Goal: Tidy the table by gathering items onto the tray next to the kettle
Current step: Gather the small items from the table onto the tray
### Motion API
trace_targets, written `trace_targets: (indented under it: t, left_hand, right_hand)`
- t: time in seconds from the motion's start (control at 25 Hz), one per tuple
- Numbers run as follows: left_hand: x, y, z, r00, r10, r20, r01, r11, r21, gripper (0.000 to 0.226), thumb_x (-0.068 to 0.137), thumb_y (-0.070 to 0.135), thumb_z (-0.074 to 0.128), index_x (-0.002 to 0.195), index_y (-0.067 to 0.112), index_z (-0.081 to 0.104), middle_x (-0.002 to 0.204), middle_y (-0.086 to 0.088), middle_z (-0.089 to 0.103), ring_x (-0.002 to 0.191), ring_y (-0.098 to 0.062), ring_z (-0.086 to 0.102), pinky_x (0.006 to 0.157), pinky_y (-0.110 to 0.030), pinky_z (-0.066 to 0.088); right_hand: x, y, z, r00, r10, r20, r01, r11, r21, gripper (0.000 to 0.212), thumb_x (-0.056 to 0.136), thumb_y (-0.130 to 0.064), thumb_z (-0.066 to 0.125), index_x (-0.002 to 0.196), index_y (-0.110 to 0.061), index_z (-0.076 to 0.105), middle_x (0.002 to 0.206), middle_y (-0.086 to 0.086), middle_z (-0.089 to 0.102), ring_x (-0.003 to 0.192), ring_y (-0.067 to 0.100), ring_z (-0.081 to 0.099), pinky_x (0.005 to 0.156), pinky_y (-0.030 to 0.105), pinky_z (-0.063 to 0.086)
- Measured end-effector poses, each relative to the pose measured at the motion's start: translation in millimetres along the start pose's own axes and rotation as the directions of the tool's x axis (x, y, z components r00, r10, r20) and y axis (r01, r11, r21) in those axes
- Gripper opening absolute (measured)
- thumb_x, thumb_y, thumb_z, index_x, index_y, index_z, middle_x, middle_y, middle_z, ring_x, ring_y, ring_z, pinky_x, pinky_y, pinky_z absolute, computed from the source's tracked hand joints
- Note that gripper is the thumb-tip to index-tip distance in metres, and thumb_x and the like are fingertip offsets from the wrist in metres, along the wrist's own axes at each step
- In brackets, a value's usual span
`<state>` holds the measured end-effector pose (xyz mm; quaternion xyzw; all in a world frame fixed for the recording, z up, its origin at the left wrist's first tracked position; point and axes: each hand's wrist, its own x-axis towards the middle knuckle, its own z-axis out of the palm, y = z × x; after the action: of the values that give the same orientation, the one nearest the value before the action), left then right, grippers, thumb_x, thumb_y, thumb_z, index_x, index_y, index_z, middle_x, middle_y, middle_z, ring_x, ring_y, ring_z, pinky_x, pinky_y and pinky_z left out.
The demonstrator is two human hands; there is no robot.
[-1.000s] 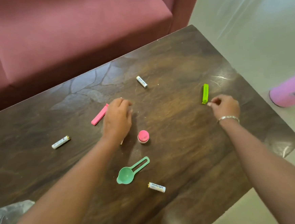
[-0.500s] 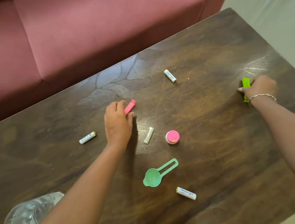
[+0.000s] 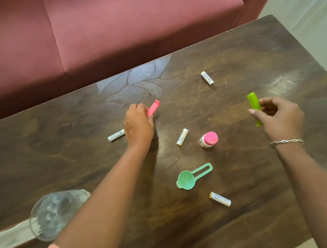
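My left hand (image 3: pixel 138 125) grips a pink clip (image 3: pixel 153 108) and holds its far end tilted up off the dark wooden table (image 3: pixel 242 63). My right hand (image 3: pixel 279 117) holds a green clip (image 3: pixel 254 105) lifted above the table at the right. Several white batteries lie loose: a far battery (image 3: pixel 207 78), one by my left hand (image 3: pixel 116 135), a middle one (image 3: pixel 182 137) and a near one (image 3: pixel 220 198). A small pink-capped bottle (image 3: pixel 209 139) stands in the middle. A green measuring scoop (image 3: pixel 192 177) lies nearer to me. No tray or kettle shows.
A clear glass jar (image 3: pixel 52 212) lies on its side at the near left, beside a pale strip (image 3: pixel 9 237). A dark red sofa (image 3: pixel 112 30) runs along the table's far edge. Pale floor (image 3: pixel 310 10) lies beyond the right edge.
Both hands have closed on their clips and lifted them off the table. The view has shifted, so the glass jar shows more fully.
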<state>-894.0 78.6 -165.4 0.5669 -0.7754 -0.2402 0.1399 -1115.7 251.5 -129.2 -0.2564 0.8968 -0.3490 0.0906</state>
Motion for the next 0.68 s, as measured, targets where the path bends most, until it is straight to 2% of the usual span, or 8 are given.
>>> trace_targets:
  t: [0.08, 0.12, 0.16, 0.24, 0.28, 0.44, 0.56, 0.68]
  left_hand:
    - [-17, -9, -22, 1.0, 0.019, -0.011, -0.019, 0.999, -0.051, 0.011, 0.083, 0.008, 0.059, 0.091, 0.002, 0.062, 0.097, -0.017, 0.059, 0.089, -0.032, 0.056, 0.077, -0.041, 0.044]
    - [-27, -16, -37, 1.0, 0.024, -0.013, -0.025, 0.998, -0.065, 0.011, 0.082, 0.009, 0.06, 0.091, 0.003, 0.063, 0.096, -0.016, 0.06, 0.088, -0.032, 0.056, 0.076, -0.041, 0.043]
    - [-36, -25, -53, 1.0, 0.022, -0.011, -0.023, 0.997, -0.076, 0.011, 0.082, 0.01, 0.061, 0.091, 0.004, 0.064, 0.096, -0.015, 0.06, 0.087, -0.031, 0.057, 0.076, -0.04, 0.043]
    - [-52, -48, -89, 1.0, -0.003, -0.016, 0.002, 0.996, -0.091, 0.011, 0.082, 0.012, 0.062, 0.091, 0.006, 0.065, 0.096, -0.014, 0.061, 0.087, -0.031, 0.058, 0.077, -0.04, 0.045]
    - [-58, -62, -109, 0.999, -0.025, -0.022, 0.023, 0.995, -0.093, 0.011, 0.082, 0.012, 0.061, 0.091, 0.007, 0.065, 0.096, -0.013, 0.061, 0.088, -0.031, 0.058, 0.077, -0.041, 0.045]
    - [-87, -118, -189, 0.994, -0.077, -0.079, 0.07, 0.993, -0.098, 0.01, 0.082, 0.012, 0.06, 0.091, 0.009, 0.064, 0.094, -0.01, 0.061, 0.085, -0.028, 0.058, 0.074, -0.039, 0.044]
    - [-105, -170, -254, 0.965, -0.139, -0.224, 0.114, 0.986, -0.121, 0.007, 0.079, 0.009, 0.063, 0.086, 0.01, 0.063, 0.088, -0.007, 0.061, 0.078, -0.025, 0.056, 0.07, -0.038, 0.045]
    - [-125, -252, -325, 0.881, -0.273, -0.387, 0.237, 0.962, -0.138, 0.006, 0.078, 0.009, 0.065, 0.082, 0.011, 0.062, 0.084, -0.004, 0.06, 0.073, -0.021, 0.055, 0.066, -0.034, 0.044]
  right_hand:
    - [-27, -28, 11, 0.996, -0.086, 0.03, 0.086, 0.996, 0.008, 0.021, 0.07, -0.008, 0.073, 0.09, -0.006, 0.067, 0.085, 0.018, 0.067, 0.068, 0.023, 0.062, 0.07, 0.038, 0.054]
    - [-43, -44, 19, 0.99, -0.133, 0.045, 0.133, 0.991, 0.004, 0.02, 0.07, -0.008, 0.073, 0.09, -0.007, 0.067, 0.085, 0.017, 0.067, 0.068, 0.027, 0.061, 0.07, 0.039, 0.053]
    - [-59, -60, 28, 0.982, -0.178, 0.055, 0.178, 0.984, 0.003, 0.019, 0.07, -0.009, 0.073, 0.088, -0.008, 0.068, 0.084, 0.014, 0.066, 0.067, 0.026, 0.06, 0.069, 0.033, 0.052]
    - [-88, -94, 48, 0.964, -0.249, 0.09, 0.25, 0.968, 0.009, 0.017, 0.071, -0.009, 0.073, 0.086, -0.01, 0.068, 0.08, 0.008, 0.063, 0.065, 0.022, 0.056, 0.064, 0.01, 0.041]
    - [-102, -113, 60, 0.95, -0.287, 0.124, 0.287, 0.958, 0.018, 0.016, 0.071, -0.008, 0.073, 0.086, -0.009, 0.068, 0.079, 0.008, 0.062, 0.064, 0.022, 0.056, 0.063, 0.008, 0.038]
    - [-148, -185, 103, 0.878, -0.425, 0.221, 0.424, 0.904, 0.051, 0.018, 0.071, -0.002, 0.072, 0.088, -0.004, 0.068, 0.083, 0.019, 0.065, 0.07, 0.034, 0.061, 0.065, 0.023, 0.041]
    - [-186, -242, 137, 0.802, -0.534, 0.267, 0.532, 0.842, 0.088, 0.021, 0.072, -0.001, 0.071, 0.092, -0.004, 0.068, 0.087, 0.018, 0.065, 0.072, 0.036, 0.061, 0.065, 0.02, 0.038]
    - [-245, -315, 184, 0.669, -0.662, 0.337, 0.654, 0.741, 0.156, 0.023, 0.072, 0.0, 0.071, 0.094, -0.002, 0.068, 0.089, 0.02, 0.065, 0.074, 0.038, 0.062, 0.065, 0.03, 0.043]
